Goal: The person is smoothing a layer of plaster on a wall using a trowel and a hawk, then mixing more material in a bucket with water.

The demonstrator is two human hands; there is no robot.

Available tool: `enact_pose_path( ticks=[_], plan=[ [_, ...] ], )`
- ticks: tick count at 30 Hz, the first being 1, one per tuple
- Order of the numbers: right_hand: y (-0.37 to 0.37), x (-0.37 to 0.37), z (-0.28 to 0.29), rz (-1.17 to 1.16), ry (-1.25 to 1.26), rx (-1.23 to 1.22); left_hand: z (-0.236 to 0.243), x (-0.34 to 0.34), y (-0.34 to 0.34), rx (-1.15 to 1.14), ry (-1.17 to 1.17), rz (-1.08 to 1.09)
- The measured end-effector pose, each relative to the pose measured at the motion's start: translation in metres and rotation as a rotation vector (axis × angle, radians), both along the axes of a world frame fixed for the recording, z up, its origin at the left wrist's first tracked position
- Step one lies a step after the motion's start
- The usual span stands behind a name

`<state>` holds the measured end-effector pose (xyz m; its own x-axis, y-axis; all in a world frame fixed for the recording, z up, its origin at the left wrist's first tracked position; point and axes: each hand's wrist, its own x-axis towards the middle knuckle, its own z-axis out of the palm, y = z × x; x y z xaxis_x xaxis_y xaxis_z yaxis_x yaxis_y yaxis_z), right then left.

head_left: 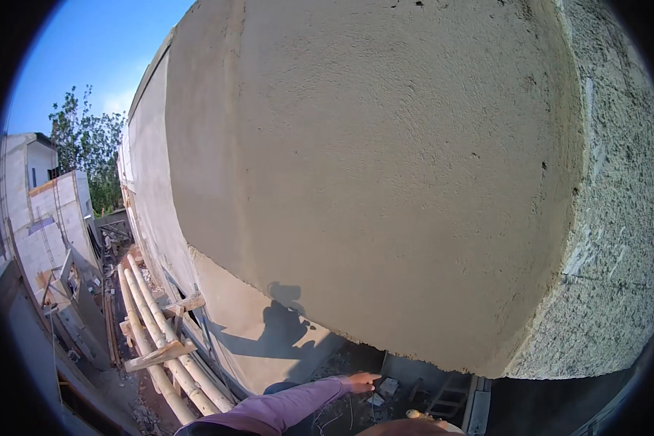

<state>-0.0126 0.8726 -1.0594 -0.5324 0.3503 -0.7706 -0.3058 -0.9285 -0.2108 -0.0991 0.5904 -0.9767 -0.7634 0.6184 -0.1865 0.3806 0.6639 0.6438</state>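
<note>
A broad wall of smooth, damp-looking grey plaster (385,182) fills most of the view. My left arm, in a pinkish-purple sleeve, reaches in from the lower edge. My left hand (362,382) is just below the plaster's ragged lower edge, fingers stretched to the right, with nothing visible in it. At the bottom edge, right of that hand, a tan rounded shape looks like part of my right hand (408,429); its fingers cannot be made out. A small yellowish knob (414,414) shows beside it, its kind unclear.
Bamboo poles (156,320) with wooden crosspieces (160,356) run along the wall at left. Rough grey wall (596,291) borders the plaster at right. Far below lie rubble pieces (389,386) and a ladder-like frame (447,396). Unfinished buildings (51,211) stand at left.
</note>
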Motion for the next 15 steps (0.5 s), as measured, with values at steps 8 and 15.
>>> enact_pose_path(
  ticks=[8,15],
  plan=[
    [0.004,-0.029,-0.042,-0.184,0.191,0.078,-0.136,-0.042,-0.035,-0.677,-0.076,-0.424],
    [-0.024,-0.035,0.012,-0.160,-0.104,0.210,-0.145,-0.060,-0.030,-0.466,0.031,-0.304]
  ],
)
